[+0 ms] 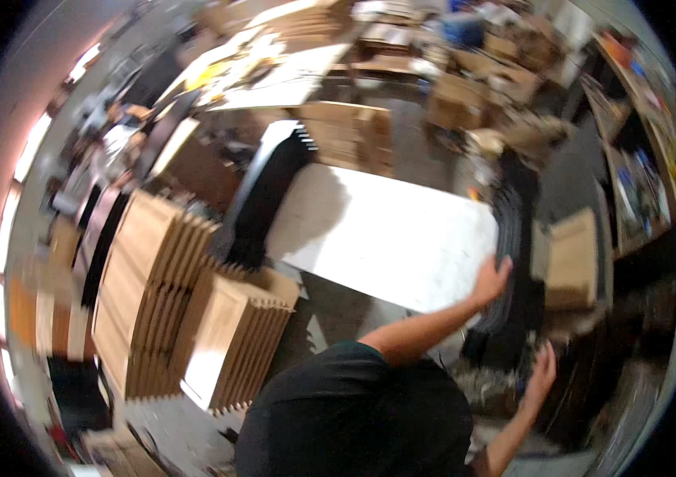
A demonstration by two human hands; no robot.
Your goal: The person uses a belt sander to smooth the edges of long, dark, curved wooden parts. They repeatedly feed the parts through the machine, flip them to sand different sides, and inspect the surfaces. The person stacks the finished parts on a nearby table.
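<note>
The person, in a dark short-sleeved shirt [354, 421], works beside a white bench [401, 230], viewed from where I stand in the room. The left hand [494, 280] is positioned at the right end of the bench, touching or just beside the inner edge of the right black stack [519, 246]; I cannot tell whether its fingers are clamped on that edge or only rest there. The right hand [542, 372] is located near the lower end of the same stack, with nothing in its grasp and its fingers extended, slightly apart. The right black stack consists of several layered pieces with curved edges and stands along the right end of the bench. The left black stack [262, 191] leans at an angle at the opposite end. Left of the person, a tall stack of wooden panels [135, 294] is placed beside a shorter stack of wooden panels [226, 342]. To the right, a framed wooden panel [572, 254] is set against a dark grey board [580, 171]. Beyond it, a shelf [628, 151] carries small items, blurred. A cardboard box [457, 102] is situated behind the bench.
</note>
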